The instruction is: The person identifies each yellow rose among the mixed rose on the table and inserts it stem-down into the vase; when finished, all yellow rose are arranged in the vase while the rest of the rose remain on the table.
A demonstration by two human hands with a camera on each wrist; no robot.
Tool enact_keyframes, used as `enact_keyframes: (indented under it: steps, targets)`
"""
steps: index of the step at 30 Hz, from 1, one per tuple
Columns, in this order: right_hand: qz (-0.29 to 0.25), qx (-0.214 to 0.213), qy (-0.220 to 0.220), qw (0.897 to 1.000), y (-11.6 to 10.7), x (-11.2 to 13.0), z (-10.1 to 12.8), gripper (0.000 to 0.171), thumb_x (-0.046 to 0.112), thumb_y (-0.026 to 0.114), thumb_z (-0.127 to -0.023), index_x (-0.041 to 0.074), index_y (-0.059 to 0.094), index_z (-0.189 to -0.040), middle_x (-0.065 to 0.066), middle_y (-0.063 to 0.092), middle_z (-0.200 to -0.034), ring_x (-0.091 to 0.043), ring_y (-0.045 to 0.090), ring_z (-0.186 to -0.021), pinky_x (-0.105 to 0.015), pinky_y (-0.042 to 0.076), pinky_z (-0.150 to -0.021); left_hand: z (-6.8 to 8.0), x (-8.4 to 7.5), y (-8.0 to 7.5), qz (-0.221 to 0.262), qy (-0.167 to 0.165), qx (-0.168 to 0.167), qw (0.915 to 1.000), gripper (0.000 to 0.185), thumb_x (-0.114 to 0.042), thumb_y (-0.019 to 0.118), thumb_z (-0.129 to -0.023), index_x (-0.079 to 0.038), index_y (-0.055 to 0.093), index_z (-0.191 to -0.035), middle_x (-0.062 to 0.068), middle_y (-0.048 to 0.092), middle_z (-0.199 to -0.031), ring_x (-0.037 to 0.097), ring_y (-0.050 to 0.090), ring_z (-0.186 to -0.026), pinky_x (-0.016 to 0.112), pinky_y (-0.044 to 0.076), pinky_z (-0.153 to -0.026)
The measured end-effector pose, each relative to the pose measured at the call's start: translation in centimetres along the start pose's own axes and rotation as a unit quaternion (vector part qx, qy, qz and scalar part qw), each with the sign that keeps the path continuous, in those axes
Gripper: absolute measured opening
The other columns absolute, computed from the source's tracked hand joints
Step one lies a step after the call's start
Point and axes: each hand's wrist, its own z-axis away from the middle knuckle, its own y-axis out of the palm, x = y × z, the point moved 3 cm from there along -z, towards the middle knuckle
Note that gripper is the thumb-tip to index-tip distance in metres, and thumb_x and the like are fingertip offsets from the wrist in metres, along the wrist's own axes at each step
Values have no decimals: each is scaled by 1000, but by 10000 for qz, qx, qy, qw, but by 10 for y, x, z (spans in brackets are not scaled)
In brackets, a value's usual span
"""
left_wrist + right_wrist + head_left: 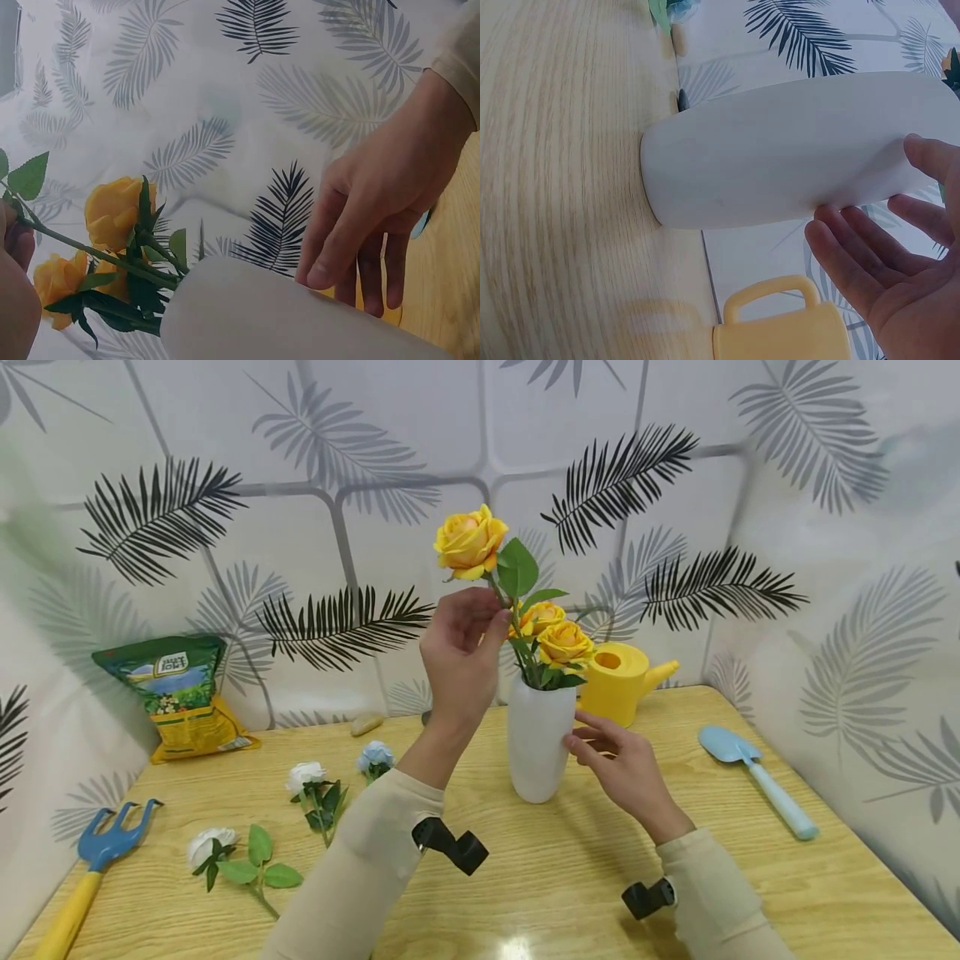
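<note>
Currently the left hand (459, 647) pinches a yellow rose (470, 542) by its stem above the white vase (538, 742) on the table (525, 877), already holding 2 roses, while the open right hand (618, 764) steadies the vase, so lowering the stem straight in seems next.

- Pale wood-grain table (525, 877), smooth, with a soft sheen.
- White vase (538, 743), matt and smooth, ceramic-looking.
- Yellow roses (470, 541), cloth-like petals, plastic-looking green leaves.
- Glossy plastic yellow watering can (622, 681).
- Light blue trowel (753, 777), smooth plastic.
- Shiny, crinkled foil-like soil bag (176, 697).
- Beige knitted cloth sleeves (360, 868).
</note>
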Motion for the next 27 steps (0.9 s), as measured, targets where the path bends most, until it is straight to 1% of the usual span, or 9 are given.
enact_keyframes:
  steps: [3, 5, 7, 10, 12, 17, 19, 23, 27]
  targets:
    - [10, -18, 22, 10000, -1, 0, 0, 48, 26, 66, -99, 11, 57, -144, -20, 69, -125, -31, 72, -102, -36, 61, -84, 5, 5, -1, 29, -65, 60, 10000, 21, 18, 63, -87, 20, 53, -105, 26, 61, -94, 3, 65, -85, 18, 55, -77]
    - [2, -17, 32, 10000, -1, 0, 0, 48, 27, 66, -99, 11, 56, -144, -20, 69, -125, -33, 72, -103, -36, 61, -84, 9, 8, -2, -13, -94, 110, 9999, 20, 17, 63, -88, 19, 53, -106, 30, 60, -95, 3, 65, -85, 18, 55, -78]
    - [-48, -6, 51, 10000, 0, -1, -1, 48, 26, 66, -99, 11, 56, -144, -20, 69, -126, -35, 71, -104, -36, 61, -84, 13, 10, -3, -119, -114, 180, 9997, 20, 16, 63, -89, 19, 53, -106, 35, 59, -96, 1, 64, -86, 17, 55, -78]
    - [-77, 13, 77, 9999, 0, -1, 0, 48, 26, 66, -99, 11, 56, -144, -20, 68, -126, -36, 71, -106, -34, 61, -84, 19, 12, -4, -339, -146, 283, 9989, 20, 14, 64, -90, 17, 55, -107, 35, 60, -98, 1, 64, -86, 17, 54, -77]
    - [-87, 22, 108, 9999, 1, -1, 0, 49, 27, 66, -99, 11, 56, -144, -20, 68, -127, -36, 70, -106, -35, 61, -85, 22, 13, -5, -519, -142, 351, 9979, 20, 12, 65, -90, 16, 56, -107, 33, 61, -98, 6, 66, -87, 17, 54, -77]
    - [-73, 16, 92, 9999, 0, 2, 2, 49, 27, 66, -99, 11, 56, -144, -20, 68, -126, -34, 71, -104, -35, 61, -84, 29, 15, -5, -1008, -143, 439, 9938, 19, 10, 69, -89, 13, 58, -104, 29, 66, -96, 29, 69, -84, 18, 54, -73]
    - [-55, 3, 71, 10000, 0, 3, 3, 49, 27, 66, -100, 10, 56, -144, -21, 69, -126, -33, 72, -103, -34, 61, -84, 32, 16, -5, -1180, -169, 445, 9919, 18, 10, 70, -88, 12, 59, -102, 27, 67, -94, 34, 69, -83, 18, 54, -71]
    - [-49, -45, 24, 10000, -1, 3, 2, 48, 27, 66, -100, 9, 57, -143, -21, 69, -125, -32, 72, -102, -35, 61, -84, 36, 20, -6, -1387, -261, 462, 9889, 17, 9, 70, -88, 10, 61, -101, 26, 69, -93, 37, 69, -80, 20, 55, -71]
    - [-121, -28, -5, 9999, -1, 2, 2, 47, 25, 66, -99, 9, 57, -143, -22, 69, -125, -35, 72, -103, -35, 61, -83, 41, 24, -6, -1423, -411, 458, 9879, 16, 9, 70, -87, 10, 62, -101, 25, 70, -93, 36, 69, -80, 22, 57, -72]
